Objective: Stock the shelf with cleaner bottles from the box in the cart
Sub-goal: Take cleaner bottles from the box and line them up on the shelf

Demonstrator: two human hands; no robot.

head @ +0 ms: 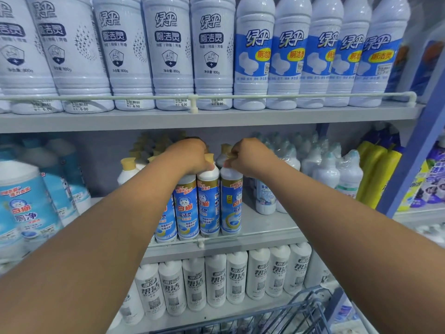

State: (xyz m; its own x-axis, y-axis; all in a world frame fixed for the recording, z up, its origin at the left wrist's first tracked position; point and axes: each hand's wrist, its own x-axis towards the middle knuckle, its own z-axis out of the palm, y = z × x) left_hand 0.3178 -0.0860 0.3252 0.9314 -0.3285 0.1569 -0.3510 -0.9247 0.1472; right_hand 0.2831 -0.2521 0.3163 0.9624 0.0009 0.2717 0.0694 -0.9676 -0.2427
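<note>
Both arms reach into the middle shelf (265, 233). My left hand (190, 154) grips the yellow-capped necks of blue-and-gold labelled cleaner bottles (186, 208), which stand upright at the shelf's front rail. Another bottle of that kind (230, 203) stands just to their right, and my right hand (248, 156) pinches its yellow cap. More yellow-capped bottles (144, 150) fill the row behind. The box is not in view.
Large white bottles (168, 51) line the top shelf behind a rail. White bottles (216, 280) fill the lower shelf. Light-blue bottles (26, 208) stand at left, wrapped white bottles (325, 165) and yellow ones (375, 169) at right. The cart's blue wire rim (301, 309) shows at the bottom.
</note>
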